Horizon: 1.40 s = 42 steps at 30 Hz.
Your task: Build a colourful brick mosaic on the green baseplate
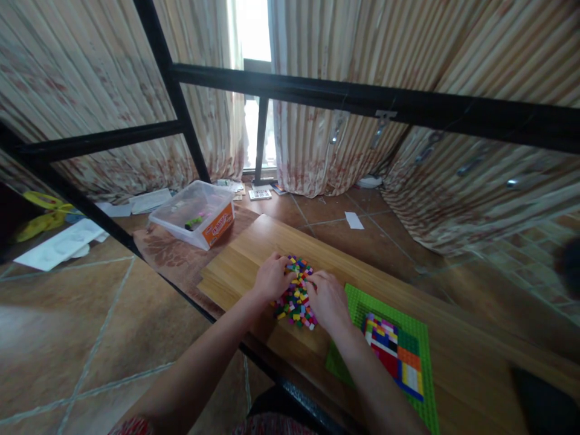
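A loose pile of tiny multicoloured toy bricks (296, 305) lies on the wooden board. My left hand (273, 278) is at the pile's left and upper side, its fingers bent inward and its fingertips among the bricks. From the right, my right hand (330, 300) reaches in with curled fingers touching the pile. Any brick between the fingers of either hand is too small to make out. Right of my right hand lies a green baseplate (419, 338), partly behind my forearm. Joined bricks form a flat coloured block (389, 353) on it.
The wooden tabletop (244, 254) runs to the right, where a dark flat object (544, 399) lies. A clear plastic tub (194, 211) with an orange label holds a few pieces at the left. Black metal bars (290, 84) cross ahead, before curtains (317, 151).
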Tool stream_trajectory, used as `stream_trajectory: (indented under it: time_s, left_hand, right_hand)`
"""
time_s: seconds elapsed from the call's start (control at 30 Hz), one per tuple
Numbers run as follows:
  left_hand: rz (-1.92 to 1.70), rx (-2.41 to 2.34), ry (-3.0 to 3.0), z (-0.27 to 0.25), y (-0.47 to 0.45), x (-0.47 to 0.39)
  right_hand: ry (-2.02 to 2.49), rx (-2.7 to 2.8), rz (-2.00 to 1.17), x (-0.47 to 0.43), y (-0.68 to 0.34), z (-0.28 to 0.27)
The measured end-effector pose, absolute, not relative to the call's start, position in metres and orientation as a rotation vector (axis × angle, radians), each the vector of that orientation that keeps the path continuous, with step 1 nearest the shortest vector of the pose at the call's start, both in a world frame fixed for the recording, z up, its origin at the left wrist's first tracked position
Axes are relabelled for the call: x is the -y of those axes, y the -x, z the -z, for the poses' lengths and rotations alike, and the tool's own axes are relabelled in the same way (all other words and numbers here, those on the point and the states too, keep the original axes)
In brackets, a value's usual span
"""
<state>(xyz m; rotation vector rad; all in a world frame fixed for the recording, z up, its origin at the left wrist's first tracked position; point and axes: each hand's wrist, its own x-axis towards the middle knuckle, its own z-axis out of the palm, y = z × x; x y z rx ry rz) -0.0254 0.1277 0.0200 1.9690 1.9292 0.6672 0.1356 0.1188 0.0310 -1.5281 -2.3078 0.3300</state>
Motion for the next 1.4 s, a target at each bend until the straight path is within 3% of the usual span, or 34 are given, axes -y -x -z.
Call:
stream_trajectory:
  time_s: [0.4, 0.73, 0.9, 1.13, 1.4]
  left_hand:
    - [-0.994, -1.42, -1.861, -0.041, 0.028, -0.111]
    - [-1.392, -1.09, -0.978, -0.053, -0.002, -0.086]
    - [-1.355, -1.058, -0.833, -0.056, -0.015, -0.071]
    - [-1.254, -1.101, -0.999, -0.057, -0.015, -0.069]
    - [-1.178, -1.067, -0.85, -0.051, -0.014, -0.067]
  right_hand:
    - [1.32, 1.812, -0.89, -0.121, -0.135, -0.044]
    - [1.162, 1.261, -1.378, -0.101, -0.135, -0.055]
    - [1.115, 0.932, -1.414, -0.086, -0.124, -0.051]
    - [1.184, 1.225, -1.223, -0.089, -0.131, -0.054]
    - [1.228, 1.043, -1.375, -0.084, -0.128, -0.05]
